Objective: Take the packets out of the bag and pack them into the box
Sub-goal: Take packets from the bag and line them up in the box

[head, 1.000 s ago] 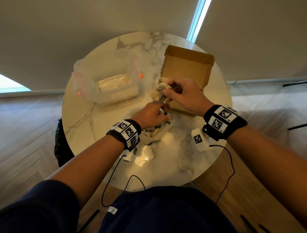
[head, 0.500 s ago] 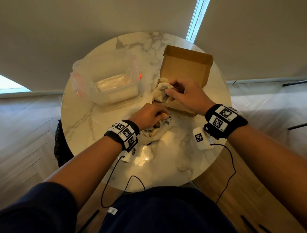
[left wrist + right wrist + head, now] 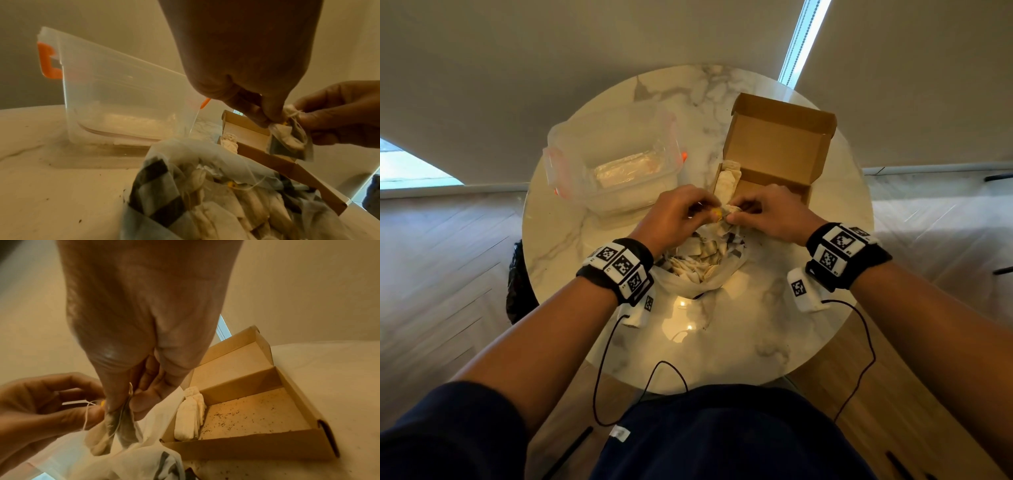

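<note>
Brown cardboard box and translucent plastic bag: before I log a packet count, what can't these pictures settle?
- Brown cardboard box: near corner hidden by the right hand in the head view; the white packets inside overlap in the right wrist view, count unclear.
- Translucent plastic bag: cut off by the left wrist view's bottom edge; contents piled.
- Held packet: both hands' fingers cover its top; whether one or two is unclear.

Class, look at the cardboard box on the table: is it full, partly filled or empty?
Partly filled. The cardboard box stands open, with a few packets stacked against its left wall; the rest of its floor is bare apart from dark specks.
</note>
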{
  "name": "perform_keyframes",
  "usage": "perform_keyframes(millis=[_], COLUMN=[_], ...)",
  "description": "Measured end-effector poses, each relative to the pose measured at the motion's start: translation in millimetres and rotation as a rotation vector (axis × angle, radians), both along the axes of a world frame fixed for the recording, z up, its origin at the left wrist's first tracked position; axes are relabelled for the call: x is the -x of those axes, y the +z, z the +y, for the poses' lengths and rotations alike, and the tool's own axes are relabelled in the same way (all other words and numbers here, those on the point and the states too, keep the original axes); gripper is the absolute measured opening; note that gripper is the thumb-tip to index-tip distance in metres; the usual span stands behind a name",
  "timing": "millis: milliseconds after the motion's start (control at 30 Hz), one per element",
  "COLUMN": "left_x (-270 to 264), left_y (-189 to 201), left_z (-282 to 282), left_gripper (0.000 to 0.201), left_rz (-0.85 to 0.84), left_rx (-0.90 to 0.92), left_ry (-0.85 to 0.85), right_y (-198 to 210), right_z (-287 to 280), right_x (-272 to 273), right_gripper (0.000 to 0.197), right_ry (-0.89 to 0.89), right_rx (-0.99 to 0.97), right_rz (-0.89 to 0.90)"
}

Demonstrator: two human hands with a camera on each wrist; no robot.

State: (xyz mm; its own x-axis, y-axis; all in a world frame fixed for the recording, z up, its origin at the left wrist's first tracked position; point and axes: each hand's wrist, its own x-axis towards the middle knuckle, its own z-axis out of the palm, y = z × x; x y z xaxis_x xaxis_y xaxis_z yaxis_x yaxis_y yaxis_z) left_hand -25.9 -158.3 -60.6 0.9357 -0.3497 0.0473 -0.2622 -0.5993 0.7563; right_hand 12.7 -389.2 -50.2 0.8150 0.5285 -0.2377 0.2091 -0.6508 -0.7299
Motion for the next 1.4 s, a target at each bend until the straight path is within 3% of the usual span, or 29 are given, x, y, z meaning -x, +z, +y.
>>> perform_keyframes(millis=[267, 567, 733, 900, 1133, 1400], left_x=[0.6, -13.7, -30.8, -39.1, -41.5, -48.0], left_y=[-3.5, -6.9, -14.5, -41.9, -52.2, -56.3], left_z=[-6.6, -11.9, -14.3, -12.2, -14.8, -15.1], left_gripper=[0.015, 0.011, 0.014, 0.013, 0.015, 0.016], left_rz=[0.034, 0.044, 0.061, 0.259, 0.287, 0.298], left_rx=[0.165, 0.183, 0.029, -0.188, -0.22, -0.174], left_ry=[0.157, 0.124, 0.152, 0.18, 0.165, 0.222], right_y=[2.8, -10.8, -21.6, -42.1, -65.8, -79.9], right_z=[10.6, 15.7, 16.1, 19.5, 34.6, 33.6], right_x=[-2.3, -13.9, -31.1, -44.3, -48.0, -51.3], right_gripper=[0.03, 0.028, 0.017, 0.017, 0.017, 0.035], right_ry=[-0.018, -0.05, -0.148, -0.151, -0.013, -0.314], right_rx=[-0.04, -0.03, -0.011, 0.122, 0.19, 0.055], right_rz=[0.024, -0.057, -0.149, -0.15, -0.072, 0.051])
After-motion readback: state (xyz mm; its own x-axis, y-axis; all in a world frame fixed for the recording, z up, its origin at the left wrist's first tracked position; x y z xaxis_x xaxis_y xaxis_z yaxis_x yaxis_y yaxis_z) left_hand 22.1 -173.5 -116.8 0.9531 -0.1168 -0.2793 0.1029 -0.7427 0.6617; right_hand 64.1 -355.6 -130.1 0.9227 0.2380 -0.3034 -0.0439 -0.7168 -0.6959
